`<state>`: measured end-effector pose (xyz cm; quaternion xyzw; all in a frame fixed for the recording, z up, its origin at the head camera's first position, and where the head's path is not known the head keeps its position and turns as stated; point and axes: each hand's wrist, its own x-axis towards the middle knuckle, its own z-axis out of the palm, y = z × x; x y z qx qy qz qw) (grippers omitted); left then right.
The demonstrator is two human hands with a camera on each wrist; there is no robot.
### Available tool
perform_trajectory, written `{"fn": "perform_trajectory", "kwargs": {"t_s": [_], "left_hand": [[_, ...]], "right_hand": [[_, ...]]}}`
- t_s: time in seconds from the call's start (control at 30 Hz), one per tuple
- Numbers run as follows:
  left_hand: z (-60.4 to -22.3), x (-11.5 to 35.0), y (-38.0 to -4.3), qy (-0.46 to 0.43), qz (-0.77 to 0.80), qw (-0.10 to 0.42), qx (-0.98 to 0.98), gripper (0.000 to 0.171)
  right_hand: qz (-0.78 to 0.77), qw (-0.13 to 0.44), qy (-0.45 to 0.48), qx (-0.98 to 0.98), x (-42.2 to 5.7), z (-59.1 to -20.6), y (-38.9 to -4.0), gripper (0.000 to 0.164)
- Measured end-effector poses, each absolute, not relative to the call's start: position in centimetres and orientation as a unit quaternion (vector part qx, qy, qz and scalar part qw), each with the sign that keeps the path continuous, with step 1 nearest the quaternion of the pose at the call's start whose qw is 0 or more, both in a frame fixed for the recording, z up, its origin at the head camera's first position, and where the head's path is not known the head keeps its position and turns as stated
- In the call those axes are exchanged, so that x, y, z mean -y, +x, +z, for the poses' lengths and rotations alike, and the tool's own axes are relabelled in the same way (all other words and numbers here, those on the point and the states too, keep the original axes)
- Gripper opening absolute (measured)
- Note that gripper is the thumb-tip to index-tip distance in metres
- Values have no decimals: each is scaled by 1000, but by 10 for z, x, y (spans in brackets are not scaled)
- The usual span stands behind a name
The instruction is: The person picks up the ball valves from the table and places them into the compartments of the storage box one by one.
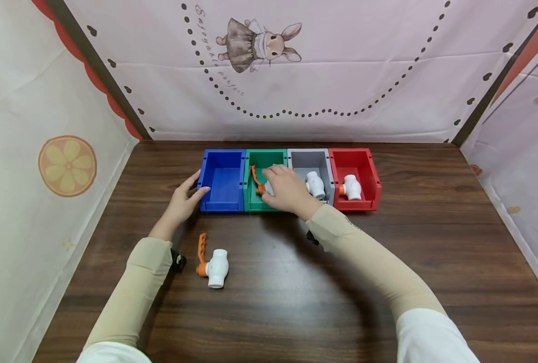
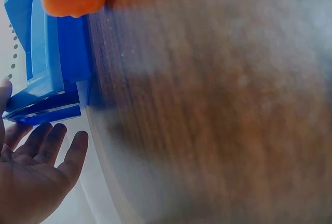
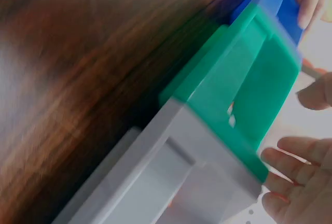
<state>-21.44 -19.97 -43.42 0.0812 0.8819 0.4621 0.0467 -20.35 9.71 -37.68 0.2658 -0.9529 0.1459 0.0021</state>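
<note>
My left hand point(image 1: 181, 204) is at the left side of the blue bin point(image 1: 223, 186), fingers extended along its outer wall and thumb at the front corner. In the left wrist view, the fingers of that hand point(image 2: 41, 175) are spread beside the bin. My right hand point(image 1: 289, 190) is over the green bin point(image 1: 269, 159), fingers and thumb apart in the right wrist view. Below it in that bin lies a ball valve with an orange handle point(image 1: 254, 174), its white body partly hidden by the hand. Another white ball valve point(image 1: 217, 268) with an orange handle lies on the table before the blue bin.
Right of the green bin stand a grey bin point(image 1: 308, 159) and a red bin point(image 1: 352, 160), joined in one row. One white valve point(image 1: 315, 185) lies in the grey bin, another white valve point(image 1: 352, 187) in the red. Printed cloth point(image 1: 341, 80) hangs behind the wooden table point(image 1: 296, 302).
</note>
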Motion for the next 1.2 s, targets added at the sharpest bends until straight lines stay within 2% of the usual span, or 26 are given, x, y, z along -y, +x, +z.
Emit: {"fn": "perform_trajectory", "kwargs": {"t_s": [0.83,1.2], "left_hand": [[-434,199,-212,84,469,40,-879,62],[-435,199,-213,87,472,40,-876,62]], "right_hand": [[185,29,316,930,-75,-369,-158,63],[198,7,343,918,-67,-370,-141,66]]}}
